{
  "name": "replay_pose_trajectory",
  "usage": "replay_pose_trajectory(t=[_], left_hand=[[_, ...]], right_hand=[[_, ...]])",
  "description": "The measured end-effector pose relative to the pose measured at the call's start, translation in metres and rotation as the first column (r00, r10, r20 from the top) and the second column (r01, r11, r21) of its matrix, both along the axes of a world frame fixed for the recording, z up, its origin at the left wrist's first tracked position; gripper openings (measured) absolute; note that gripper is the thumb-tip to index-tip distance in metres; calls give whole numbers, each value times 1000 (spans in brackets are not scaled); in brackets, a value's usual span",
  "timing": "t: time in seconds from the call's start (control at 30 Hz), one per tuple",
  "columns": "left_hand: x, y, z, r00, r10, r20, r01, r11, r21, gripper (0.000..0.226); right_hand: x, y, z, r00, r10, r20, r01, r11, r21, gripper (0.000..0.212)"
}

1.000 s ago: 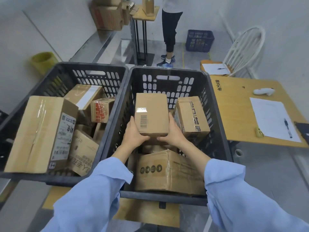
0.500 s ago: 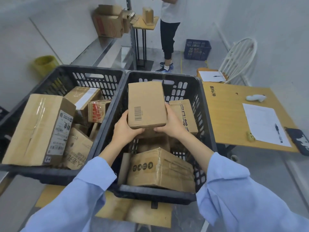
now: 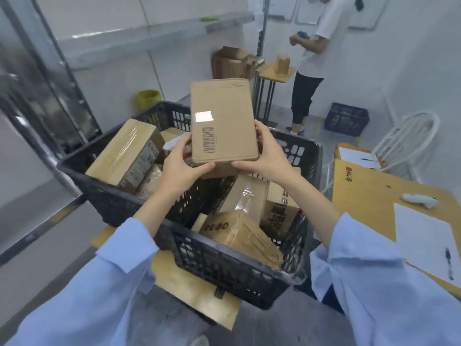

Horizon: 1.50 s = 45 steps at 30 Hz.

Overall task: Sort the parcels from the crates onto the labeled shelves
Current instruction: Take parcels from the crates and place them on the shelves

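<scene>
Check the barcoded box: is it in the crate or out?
Out. The left hand and right hand hold the box up above the crate rim, clear of the parcels lying inside.

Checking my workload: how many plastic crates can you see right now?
3. Two black ones sit side by side in front of you: the left crate and the right crate. A blue crate stands on the floor at the back. Others may be hidden.
</scene>
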<state>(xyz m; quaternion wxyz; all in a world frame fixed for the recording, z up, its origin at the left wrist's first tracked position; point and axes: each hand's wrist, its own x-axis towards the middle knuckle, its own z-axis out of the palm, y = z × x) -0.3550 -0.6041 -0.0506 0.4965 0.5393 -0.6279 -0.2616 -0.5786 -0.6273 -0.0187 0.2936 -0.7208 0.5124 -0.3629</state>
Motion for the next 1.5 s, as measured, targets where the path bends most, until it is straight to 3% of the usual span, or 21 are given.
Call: replay_pose_trajectory(t=[0.1, 0.2, 0.33, 0.43, 0.63, 0.77, 0.9, 1.0, 1.07, 1.23, 1.33, 1.5], left_hand=[[27, 33, 13, 996, 65, -67, -64, 998, 14, 77], [58, 71, 23, 979, 176, -106, -173, 984, 43, 76], [107, 126, 28, 932, 357, -68, -353, 934, 64, 98], [138, 172, 26, 877, 479, -39, -472, 874, 116, 103], [184, 280, 16, 697, 708, -112, -699, 706, 111, 86], [209, 347, 11, 557, 816, -154, -811, 574, 112, 74], [230, 410, 11, 451, 875, -178, -876, 472, 101, 70], [242, 464, 15, 386, 905, -178, -910, 406, 89, 88], [249, 500, 18, 352, 924, -151, -922, 370, 113, 98], [258, 589, 24, 258, 942, -214, -950, 288, 118, 91], [260, 636, 27, 210, 958, -194, -965, 235, 114, 79], [267, 707, 30, 133, 963, -233, -971, 174, 164, 83]], right_hand=[[29, 13, 10, 992, 112, 57, -112, 994, -16, 101], [68, 25, 14, 978, 204, 52, -203, 979, -31, 109], [129, 45, 14, 932, 359, 48, -359, 933, 12, 113], [175, 68, 11, 874, 486, -6, -486, 874, 13, 108], [269, 126, -1, 712, 702, -3, -702, 712, -8, 98], [323, 173, -3, 557, 826, 80, -829, 559, 3, 89], [368, 221, -2, 433, 883, 180, -901, 427, 72, 108], [401, 266, 1, 347, 928, 134, -937, 337, 96, 112], [419, 299, 3, 290, 953, 91, -955, 282, 88, 111], [452, 380, 6, 187, 972, 143, -982, 180, 66, 97], [466, 422, 9, 155, 967, 203, -987, 143, 74, 90], [487, 490, 15, 108, 950, 292, -986, 65, 150, 86]])
